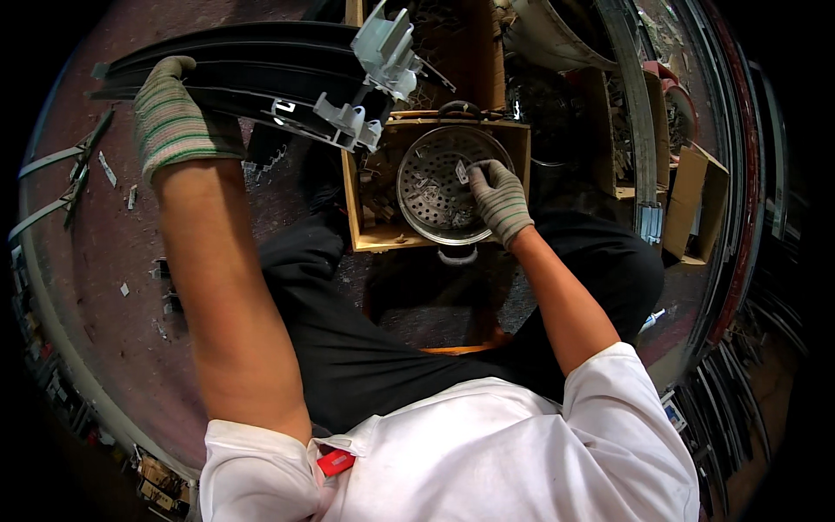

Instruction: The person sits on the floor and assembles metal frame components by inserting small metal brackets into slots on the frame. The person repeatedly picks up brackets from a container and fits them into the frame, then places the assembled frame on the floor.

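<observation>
My left hand (178, 117), in a striped knit glove, is closed on a long black metal profile (261, 52) with channels along it. The profile's cut end (383, 56) is bare silver metal and juts out over the wooden box. In my right hand (500, 198), gloved alike, a small flat metal piece (462, 172) is pinched between thumb and fingers. That hand hovers at the right side of a round metal steamer pot (417, 161) with a perforated bottom. Several small metal pieces (426, 190) lie in the pot.
The pot stands in a wooden box (374, 237) between my knees, with scraps beside it. Cardboard boxes (698, 204) and a red bucket (681, 100) are on the right, past an upright metal bar (642, 113). Metal strips (70, 178) and offcuts lie on the left floor.
</observation>
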Motion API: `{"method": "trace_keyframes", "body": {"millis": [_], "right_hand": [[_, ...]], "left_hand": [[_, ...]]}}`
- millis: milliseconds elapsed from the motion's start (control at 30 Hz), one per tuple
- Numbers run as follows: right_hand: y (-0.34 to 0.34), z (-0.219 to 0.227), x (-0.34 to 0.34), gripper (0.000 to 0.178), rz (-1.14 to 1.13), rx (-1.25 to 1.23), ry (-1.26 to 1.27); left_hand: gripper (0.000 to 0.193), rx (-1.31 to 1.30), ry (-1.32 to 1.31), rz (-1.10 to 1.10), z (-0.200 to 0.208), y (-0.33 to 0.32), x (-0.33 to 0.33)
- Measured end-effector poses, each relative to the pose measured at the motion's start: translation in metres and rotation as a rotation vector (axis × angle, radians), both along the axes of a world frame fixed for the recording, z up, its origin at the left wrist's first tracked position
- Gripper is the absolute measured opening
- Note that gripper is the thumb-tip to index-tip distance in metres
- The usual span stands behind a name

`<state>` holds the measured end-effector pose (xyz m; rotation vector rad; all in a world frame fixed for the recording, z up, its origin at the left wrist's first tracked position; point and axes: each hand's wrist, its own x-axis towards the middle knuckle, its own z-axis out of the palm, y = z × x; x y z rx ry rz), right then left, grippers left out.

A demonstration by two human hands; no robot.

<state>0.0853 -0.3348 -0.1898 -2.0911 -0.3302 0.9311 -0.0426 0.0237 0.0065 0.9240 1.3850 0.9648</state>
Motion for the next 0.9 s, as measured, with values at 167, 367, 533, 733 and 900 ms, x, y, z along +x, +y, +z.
{"method": "trace_keyframes", "body": {"millis": [167,367,533,733,900], "right_hand": [[0.038,0.102,0.005,0.017,-0.205,0.296,0.345],[0.055,0.142,0.015,0.017,-0.171,0.459,0.341],[0.056,0.179,0.031,0.022,-0.068,0.451,0.251],[0.07,0.19,0.047,0.028,0.048,0.507,0.229],[0.075,0.197,0.05,0.029,0.051,0.555,0.289]], "left_hand": [[0.016,-0.045,0.206,-0.067,0.013,0.014,-0.01],[0.015,-0.015,0.081,-0.018,0.009,0.014,-0.015],[0.015,-0.039,0.014,-0.028,0.003,0.0,-0.001],[0.018,0.063,0.018,-0.01,0.001,-0.002,-0.005],[0.015,0.047,0.093,-0.007,-0.001,-0.002,0.001]]}}
